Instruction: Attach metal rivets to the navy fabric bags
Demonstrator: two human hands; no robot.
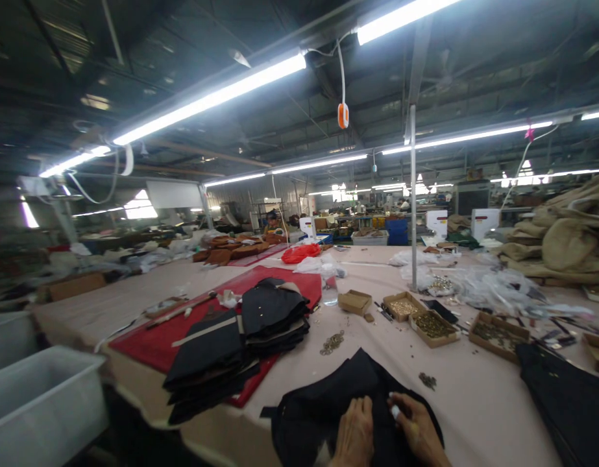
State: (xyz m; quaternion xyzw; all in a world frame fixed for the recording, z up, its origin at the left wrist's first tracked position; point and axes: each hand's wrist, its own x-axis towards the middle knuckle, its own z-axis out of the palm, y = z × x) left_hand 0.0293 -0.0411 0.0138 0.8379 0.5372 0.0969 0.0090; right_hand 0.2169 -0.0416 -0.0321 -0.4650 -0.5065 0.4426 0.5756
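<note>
A dark fabric piece (323,402) lies on the pale table (474,402) right in front of me. My left hand (355,433) rests flat on the cloth with its fingers stretched forward. Beside it, my right hand (416,428) is curled on the same cloth, its fingers pinched on a small white object (394,410) that I cannot name. The two hands are almost touching.
Stacked dark fabric pieces (241,337) lie on a red mat (148,344) to the left. Small cardboard boxes of metal fittings (430,324) and loose fittings (332,342) sit ahead. Another dark cloth (566,395) lies right, a grey bin (41,402) left, a metal pole (413,194) beyond.
</note>
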